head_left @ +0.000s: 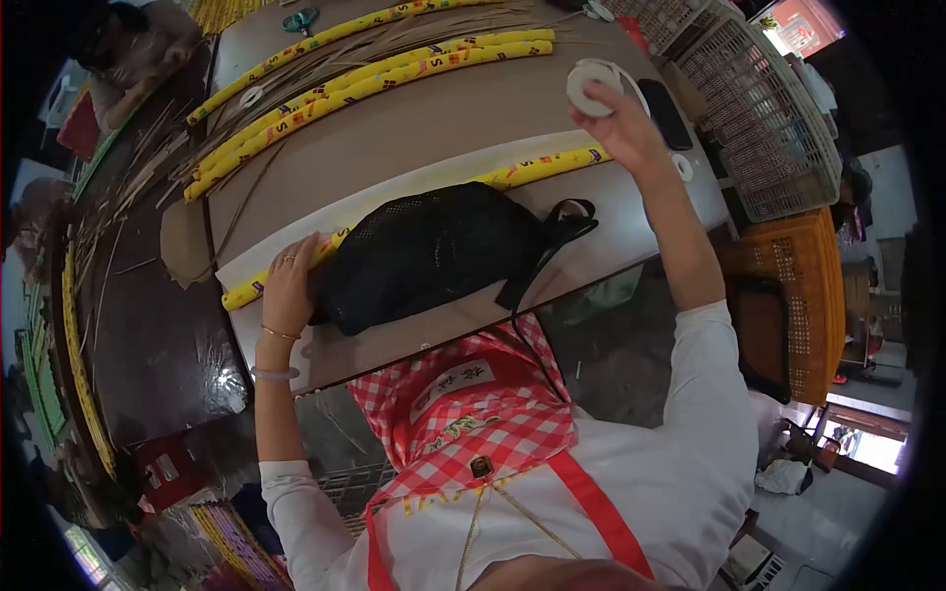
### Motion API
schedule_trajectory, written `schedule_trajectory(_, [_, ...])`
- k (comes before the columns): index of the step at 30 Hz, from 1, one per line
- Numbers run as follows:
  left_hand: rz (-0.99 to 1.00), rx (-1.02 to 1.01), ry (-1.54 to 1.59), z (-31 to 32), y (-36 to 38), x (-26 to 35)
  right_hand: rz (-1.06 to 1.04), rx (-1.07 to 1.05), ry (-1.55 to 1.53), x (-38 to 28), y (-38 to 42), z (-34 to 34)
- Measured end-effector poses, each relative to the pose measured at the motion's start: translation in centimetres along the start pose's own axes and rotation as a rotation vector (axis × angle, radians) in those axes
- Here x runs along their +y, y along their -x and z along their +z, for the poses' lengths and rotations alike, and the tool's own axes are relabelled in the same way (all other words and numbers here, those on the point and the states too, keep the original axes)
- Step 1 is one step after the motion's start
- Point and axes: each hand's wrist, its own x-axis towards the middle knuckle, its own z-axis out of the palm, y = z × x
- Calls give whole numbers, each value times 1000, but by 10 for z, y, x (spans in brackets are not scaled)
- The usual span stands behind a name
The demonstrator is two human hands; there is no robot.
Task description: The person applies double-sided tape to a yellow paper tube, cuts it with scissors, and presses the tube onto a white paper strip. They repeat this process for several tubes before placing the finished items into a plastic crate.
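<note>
On the table, a yellow patterned roll (547, 167) lies along a sheet of white paper (394, 197), partly hidden by a black mesh bag (439, 251). My left hand (289, 286) rests on the roll's left end, fingers pressed over it. A roll of white tape (591, 89) is gripped in my right hand (619, 123), raised over the far right of the table, beyond the roll's right end. Whether a strip hangs from the tape is hard to make out.
Several finished yellow rolls (394, 74) and thin brown strips lie at the back. A dark phone (665, 115) and small white ring (682, 166) are at right, beside plastic crates (769, 118). Another person (143, 59) sits back left.
</note>
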Motion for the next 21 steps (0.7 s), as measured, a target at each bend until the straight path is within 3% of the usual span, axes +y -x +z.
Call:
schedule_trajectory(4, [53,15,-14,-4,2,5,-278,518,-88,-43,-44,-84])
schedule_trajectory(6, [66,46,1,-6,2,6,-236,543,-167,-58,-22,-74])
schedule_trajectory(9, [64,47,-34,-4,7,5,-298,285,240,-48,5,-74])
schedule_trajectory(11, [62,63,-59,-8,5,9,-259,19,246,-23,20,-75])
schedule_trajectory(14, [34,64,7,-9,0,13,-279,-183,1005,-8,52,12])
schedule_trajectory(15, [23,54,-2,-11,-2,16,-376,-256,1043,2,56,31])
schedule_trajectory(17, [4,14,88,-16,-5,19,-355,-400,836,22,54,53])
schedule_trajectory(19, [-6,70,69,-19,-4,18,-335,-476,814,31,47,71])
schedule_trajectory(21, [-57,198,192,-24,-10,28,-199,-641,739,37,47,90])
